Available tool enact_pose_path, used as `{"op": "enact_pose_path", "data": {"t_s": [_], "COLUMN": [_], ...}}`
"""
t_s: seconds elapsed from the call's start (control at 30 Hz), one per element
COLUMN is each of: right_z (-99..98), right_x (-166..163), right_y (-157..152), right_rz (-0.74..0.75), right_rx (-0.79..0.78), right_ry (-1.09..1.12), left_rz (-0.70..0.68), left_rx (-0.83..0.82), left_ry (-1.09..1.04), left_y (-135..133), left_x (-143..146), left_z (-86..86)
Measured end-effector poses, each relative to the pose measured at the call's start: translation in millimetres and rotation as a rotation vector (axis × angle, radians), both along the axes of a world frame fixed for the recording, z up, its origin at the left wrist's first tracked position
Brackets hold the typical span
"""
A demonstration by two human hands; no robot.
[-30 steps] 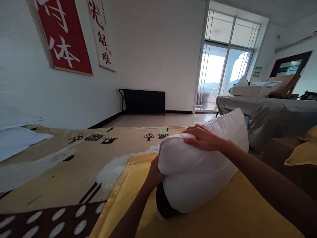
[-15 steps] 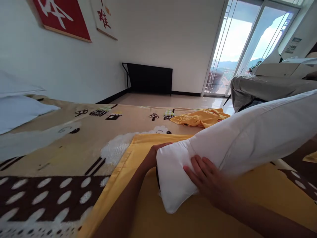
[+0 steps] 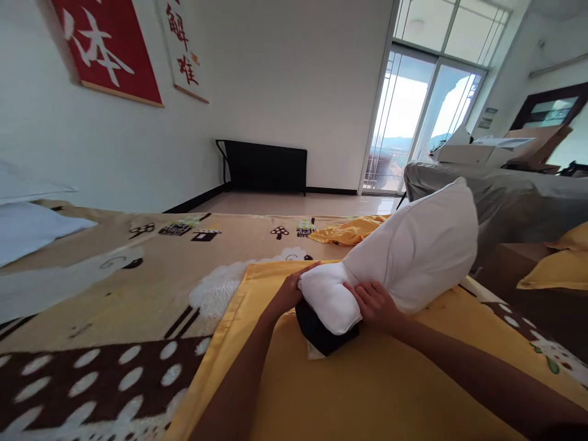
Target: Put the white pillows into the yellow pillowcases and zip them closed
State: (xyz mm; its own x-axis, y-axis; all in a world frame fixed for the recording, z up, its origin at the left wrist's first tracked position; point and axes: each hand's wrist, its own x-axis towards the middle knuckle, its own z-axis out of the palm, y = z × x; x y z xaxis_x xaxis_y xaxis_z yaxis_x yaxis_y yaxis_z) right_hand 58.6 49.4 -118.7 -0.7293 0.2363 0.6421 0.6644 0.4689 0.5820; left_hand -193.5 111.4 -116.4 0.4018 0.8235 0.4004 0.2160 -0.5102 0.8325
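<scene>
A white pillow (image 3: 416, 251) slants across the middle, with its near end low and its far end raised to the right. My left hand (image 3: 289, 295) is closed on the left corner of the near end, some fingers hidden behind it. Closed on the lower right edge of that end is my right hand (image 3: 374, 304), with fingers pressed into the white fabric. Below the pillow's end shows a black piece (image 3: 316, 327) with a small pale edge; what it is I cannot make out. A yellow cloth (image 3: 316, 398) lies flat beneath both hands.
A patterned blanket (image 3: 151, 275) covers the bed, with a crumpled yellow cloth (image 3: 346, 231) at its far edge. White pillows (image 3: 37, 229) lie at left. Plastic-covered furniture (image 3: 514, 190) bearing boxes stands at right, near another yellow cloth (image 3: 558, 269). A black folded frame (image 3: 266, 166) leans against the wall.
The pillow's far end has swung inward and more upright, and its near end has tipped up, showing more black underneath. My right hand has shifted toward the pillow's edge. The view has tilted up.
</scene>
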Motion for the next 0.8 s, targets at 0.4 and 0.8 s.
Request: {"op": "enact_pose_path", "data": {"t_s": [0.4,0.8], "right_z": [143.5,175.6], "right_x": [18.7,16.6], "right_y": [-10.2,-0.5], "right_rz": [0.129,-0.017], "right_rx": [0.028,-0.959], "right_ry": [-0.152,-0.162], "left_rz": [-0.040,-0.244], "left_rx": [-0.037,-0.186], "left_ry": [-0.535,0.109], "left_y": [-40.8,-57.0], "left_x": [23.5,30.6], "left_z": [54.4,48.6]}}
